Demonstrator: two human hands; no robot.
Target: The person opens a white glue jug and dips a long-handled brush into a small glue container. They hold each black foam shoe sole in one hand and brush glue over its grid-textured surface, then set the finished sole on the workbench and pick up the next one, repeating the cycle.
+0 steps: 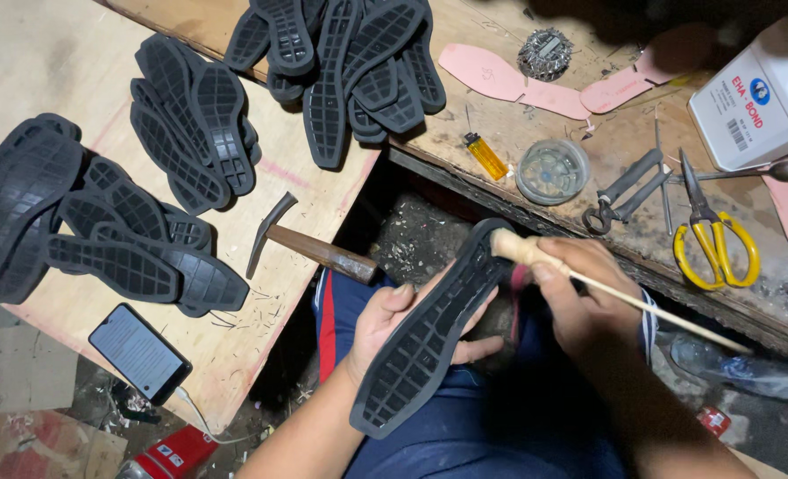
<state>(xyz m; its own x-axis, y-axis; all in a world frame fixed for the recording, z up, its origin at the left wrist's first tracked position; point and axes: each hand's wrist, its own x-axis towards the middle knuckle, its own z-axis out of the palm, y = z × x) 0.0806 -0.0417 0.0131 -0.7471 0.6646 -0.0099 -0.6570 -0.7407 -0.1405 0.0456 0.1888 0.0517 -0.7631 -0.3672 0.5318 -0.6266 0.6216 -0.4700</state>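
Hands first: the left hand (pixel 394 324) is wrapped around a black rubber shoe sole (pixel 429 333), fingers curled behind it, holding it tread-up and slanted over the person's lap. The right hand (pixel 580 297) is clamped on a thin wooden stick (pixel 624 297) whose padded tip (pixel 506 245) rests against the heel end of that sole. The two hands sit close together, each gripping its own thing.

Just beyond the lap, a hammer (pixel 309 244) lies on the plywood board (pixel 234 346), handle pointing toward the person. A phone (pixel 139 353) sits near the board's lower edge, a cable running off it. More black soles (pixel 128 231) lie heaped across the board to the left, and another pile (pixel 341 53) rests farther back.

On the worn bench (pixel 624 146) to the right are a yellow lighter (pixel 485 157), a round clear lid (pixel 552 170), pliers (pixel 624 188) and yellow-handled scissors (pixel 713 235). Pink insoles (pixel 509 80) and a white container (pixel 762 98) lie at the far edge.
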